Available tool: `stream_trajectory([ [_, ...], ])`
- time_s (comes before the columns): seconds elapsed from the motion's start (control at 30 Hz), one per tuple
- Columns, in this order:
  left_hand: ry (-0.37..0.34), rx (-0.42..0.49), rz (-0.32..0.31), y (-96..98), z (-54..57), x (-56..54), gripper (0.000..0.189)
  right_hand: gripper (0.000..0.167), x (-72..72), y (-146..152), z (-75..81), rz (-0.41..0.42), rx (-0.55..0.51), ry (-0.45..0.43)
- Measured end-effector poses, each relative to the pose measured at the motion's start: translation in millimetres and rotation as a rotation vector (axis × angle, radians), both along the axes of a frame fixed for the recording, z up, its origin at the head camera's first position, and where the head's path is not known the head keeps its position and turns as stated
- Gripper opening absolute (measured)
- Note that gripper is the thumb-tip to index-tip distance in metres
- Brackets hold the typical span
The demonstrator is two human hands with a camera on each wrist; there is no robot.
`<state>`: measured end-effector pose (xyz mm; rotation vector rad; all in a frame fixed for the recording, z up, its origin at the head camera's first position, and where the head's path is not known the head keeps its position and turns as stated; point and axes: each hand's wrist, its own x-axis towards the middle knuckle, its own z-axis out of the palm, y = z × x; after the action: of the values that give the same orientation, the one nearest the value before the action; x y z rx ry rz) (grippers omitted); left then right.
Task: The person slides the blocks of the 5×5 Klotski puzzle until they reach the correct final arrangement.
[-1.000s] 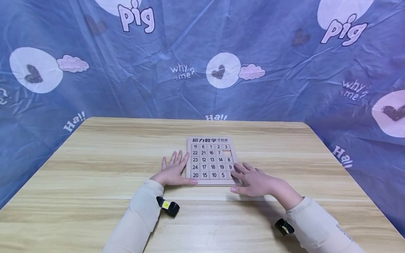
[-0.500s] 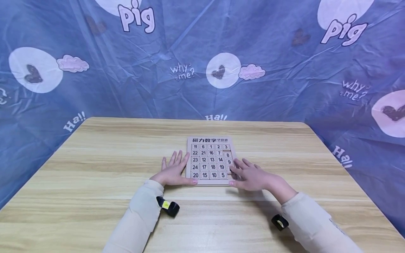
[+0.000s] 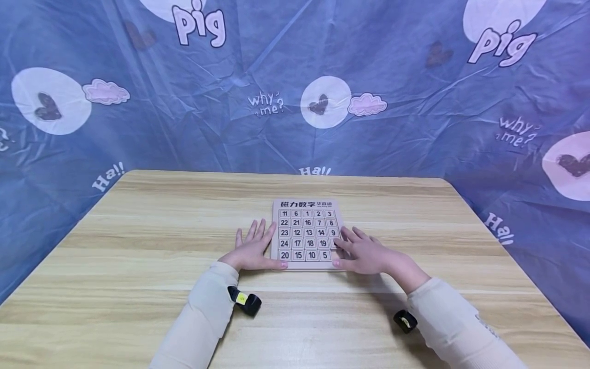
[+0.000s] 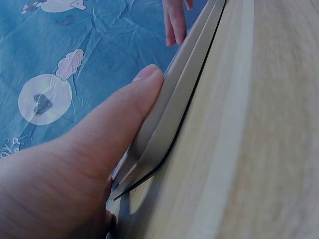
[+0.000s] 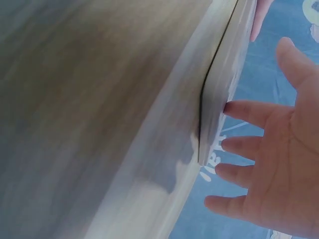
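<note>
A sliding number puzzle [image 3: 308,265] with square numbered tiles and dark Chinese lettering along its top lies flat on the table. My left hand [image 3: 252,253] is spread along its left side, thumb resting on the lower left of the frame; the left wrist view shows that thumb [image 4: 119,112] over the edge. With extended fingers, my right hand [image 3: 366,254] reaches in from the right. Its index fingertip touches a tile in the right column, below tile 9 [image 3: 333,232], and covers the number. The bottom right slot, beside tile 5 [image 3: 324,255], is partly hidden behind this hand.
The wood-grain table [image 3: 161,215] extends around the puzzle on all sides. Behind it hangs a blue printed cloth [image 3: 212,118]. Black wrist bands [image 3: 249,303] sit at both sleeves.
My right index finger has pushed the right column's tiles upward: 8 and 9 are each one row higher, and the gap below tile 3 is filled. The left hand stays put.
</note>
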<state>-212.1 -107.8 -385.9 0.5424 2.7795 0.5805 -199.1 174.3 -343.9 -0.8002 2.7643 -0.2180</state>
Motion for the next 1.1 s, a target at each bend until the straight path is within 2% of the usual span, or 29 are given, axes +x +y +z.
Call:
stream_trajectory([
  [0.23,0.001,0.003,-0.001,0.6,-1.0,-0.4,0.11,0.074,4.5,-23.9,4.8,0.05,0.008,0.024],
  [0.67,0.002,-0.002,-0.001,-0.9,0.4,-0.4,0.108,0.07,14.1,-77.6,2.5,0.214,0.067,0.034],
  [0.87,0.009,-0.009,-0.018,-0.5,0.5,0.1,0.106,0.068,18.3,-86.9,4.5,0.258,0.06,0.03],
  [1.1,0.014,-0.014,-0.012,-0.7,0.3,0.0,0.107,0.066,18.8,-86.3,3.1,0.26,0.059,0.028],
])
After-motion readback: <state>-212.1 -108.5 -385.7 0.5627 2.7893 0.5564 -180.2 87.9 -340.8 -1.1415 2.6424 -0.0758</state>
